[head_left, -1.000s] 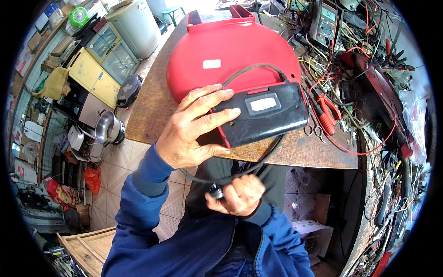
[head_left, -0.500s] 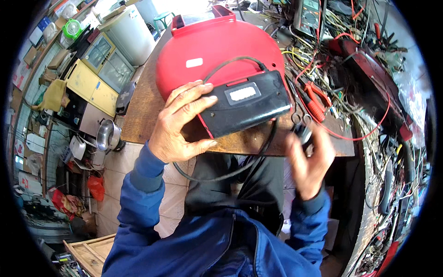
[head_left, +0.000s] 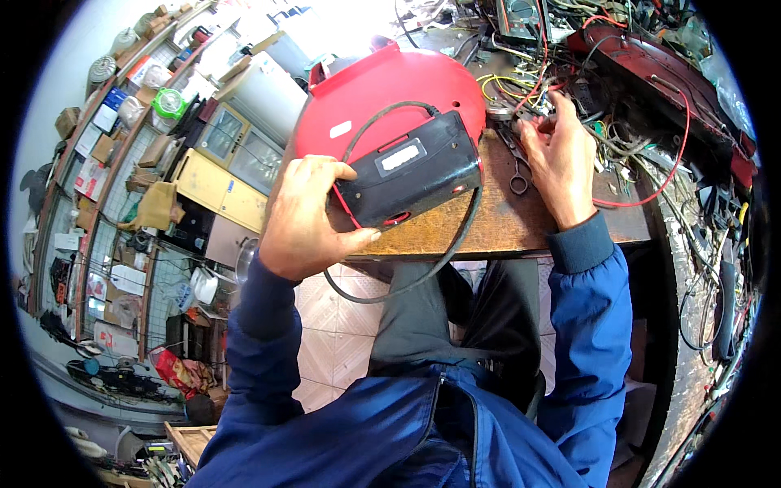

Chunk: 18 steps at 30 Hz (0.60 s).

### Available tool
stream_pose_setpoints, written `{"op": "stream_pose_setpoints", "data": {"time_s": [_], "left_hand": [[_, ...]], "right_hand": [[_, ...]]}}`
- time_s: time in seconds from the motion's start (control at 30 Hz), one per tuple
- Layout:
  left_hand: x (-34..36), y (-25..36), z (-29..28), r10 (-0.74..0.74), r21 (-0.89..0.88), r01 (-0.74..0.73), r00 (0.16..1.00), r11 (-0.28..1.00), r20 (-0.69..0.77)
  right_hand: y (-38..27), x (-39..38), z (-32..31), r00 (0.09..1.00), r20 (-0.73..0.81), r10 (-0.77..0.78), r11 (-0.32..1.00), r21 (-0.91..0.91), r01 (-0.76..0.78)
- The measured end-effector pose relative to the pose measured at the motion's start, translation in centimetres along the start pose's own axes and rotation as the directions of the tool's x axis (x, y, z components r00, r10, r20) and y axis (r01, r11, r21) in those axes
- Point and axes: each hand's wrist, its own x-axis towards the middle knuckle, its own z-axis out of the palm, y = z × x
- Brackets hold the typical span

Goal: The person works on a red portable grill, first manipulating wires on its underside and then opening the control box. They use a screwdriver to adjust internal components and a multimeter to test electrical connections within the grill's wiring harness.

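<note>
My left hand (head_left: 305, 215) grips the left end of a black plastic control box (head_left: 419, 167), thumb below and fingers over its top. A black power cord (head_left: 460, 240) hangs in a loop under the box, and a shorter cable arches over it. The box leans against a red rounded appliance shell (head_left: 382, 89) on the wooden bench. To the right, my right hand (head_left: 561, 159) is over the wires, fingers curled toward the thumb; what they hold, if anything, is hidden. Scissors (head_left: 518, 183) lie just left of that hand, near its thumb.
Tangled wires (head_left: 508, 85) and tools crowd the bench's back right. A long dark red casing (head_left: 663, 81) lies beyond them, with a red lead (head_left: 687, 138) curving down. The wooden bench edge (head_left: 521, 244) runs before my legs. Shelves (head_left: 122, 163) and a yellow cabinet (head_left: 220, 187) stand at left.
My right hand has moved away from the bench's front edge, up into the wires. The red-handled pliers no longer show clearly there. The box is tilted more, and my left hand still grips it.
</note>
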Motion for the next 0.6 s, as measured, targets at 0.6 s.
{"op": "stream_pose_setpoints", "data": {"time_s": [0.6], "left_hand": [[0.8,0.4,-0.1,0.034,-0.019,-0.034,0.999,0.999,-0.012]], "right_hand": [[1.1,-1.6,-0.5,0.987,0.035,-0.158,0.987,0.046,0.156]]}}
